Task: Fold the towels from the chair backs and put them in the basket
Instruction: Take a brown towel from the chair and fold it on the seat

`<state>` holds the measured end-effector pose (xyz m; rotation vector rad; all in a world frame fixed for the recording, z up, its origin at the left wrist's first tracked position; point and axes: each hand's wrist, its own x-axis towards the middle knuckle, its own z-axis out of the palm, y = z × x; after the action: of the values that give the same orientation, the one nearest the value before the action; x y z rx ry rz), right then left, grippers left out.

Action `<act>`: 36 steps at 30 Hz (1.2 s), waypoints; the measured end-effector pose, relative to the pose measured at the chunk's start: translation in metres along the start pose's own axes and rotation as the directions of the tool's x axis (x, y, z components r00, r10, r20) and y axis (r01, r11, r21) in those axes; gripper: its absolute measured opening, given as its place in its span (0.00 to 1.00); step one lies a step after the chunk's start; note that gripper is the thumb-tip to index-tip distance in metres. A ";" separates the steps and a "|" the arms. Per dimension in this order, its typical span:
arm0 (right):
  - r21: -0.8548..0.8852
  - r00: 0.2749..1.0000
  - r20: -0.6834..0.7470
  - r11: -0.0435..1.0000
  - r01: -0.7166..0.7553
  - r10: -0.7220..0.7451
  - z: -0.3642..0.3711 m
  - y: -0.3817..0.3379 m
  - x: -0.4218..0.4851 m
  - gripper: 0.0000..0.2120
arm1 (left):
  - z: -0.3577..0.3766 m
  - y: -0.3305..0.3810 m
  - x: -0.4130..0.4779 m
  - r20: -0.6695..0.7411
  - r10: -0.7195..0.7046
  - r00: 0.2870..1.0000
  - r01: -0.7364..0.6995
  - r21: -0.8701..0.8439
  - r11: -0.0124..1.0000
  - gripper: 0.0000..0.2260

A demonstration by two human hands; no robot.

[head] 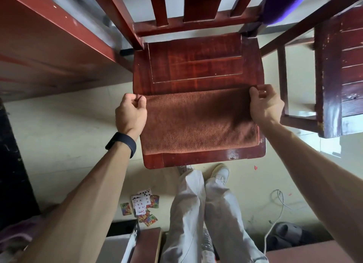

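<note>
A brown towel lies folded over on the front half of a red wooden chair seat. My left hand pinches the towel's far left corner. At the far right corner my right hand grips the towel's upper edge. The fold line runs along the near side, close to the seat's front rim. A purple cloth hangs over the top right of the chair back. No basket is in view.
A reddish table stands to the left, and a second dark wooden chair to the right. Playing cards lie scattered on the pale floor by my feet. A white cable and grey slippers lie at lower right.
</note>
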<state>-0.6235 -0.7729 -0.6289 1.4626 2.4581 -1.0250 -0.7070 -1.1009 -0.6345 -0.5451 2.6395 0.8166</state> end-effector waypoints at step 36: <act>-0.555 0.925 0.300 0.746 0.368 -0.233 -0.007 0.077 -0.151 0.39 | 0.119 0.146 -0.045 0.353 0.622 0.699 -0.710 0.443 0.547 0.31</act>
<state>-0.4788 -0.8572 -0.6005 0.7239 2.5540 -0.3172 -0.7102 -0.9075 -0.6413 0.7225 2.7220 0.1783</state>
